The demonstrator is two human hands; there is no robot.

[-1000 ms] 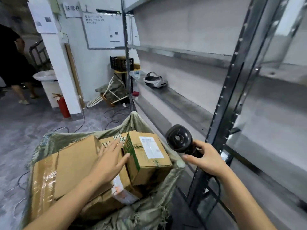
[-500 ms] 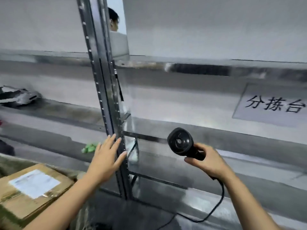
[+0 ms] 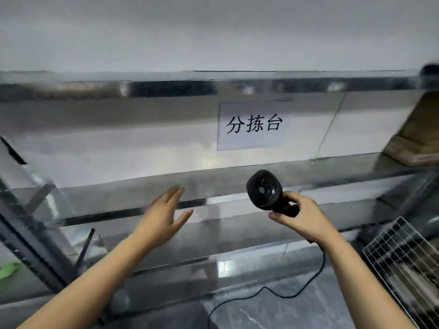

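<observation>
Head view, item one: black handheld scanner (image 3: 266,192), gripped by its handle in the right hand (image 3: 300,218), fingers and thumb wrapped round the grip, round scanning face turned back toward the camera; it is held in the air in front of the metal shelf (image 3: 118,198), right of centre. Item two: black cable (image 3: 280,294), running down from below the right hand and looping across the grey floor (image 3: 273,312). Item three: left hand (image 3: 164,216), empty, fingers straight and slightly spread, thumb out, blurred, raised in front of the shelf's front edge and apart from the scanner. Item four: white paper sign (image 3: 251,125) with three black characters, fixed to the wall behind the shelf. Item five: cardboard boxes (image 3: 418,136), on the shelf at far right. Item six: wire basket (image 3: 403,255), lower right. Item seven: green object (image 3: 8,269), left edge, too blurred to identify.
</observation>
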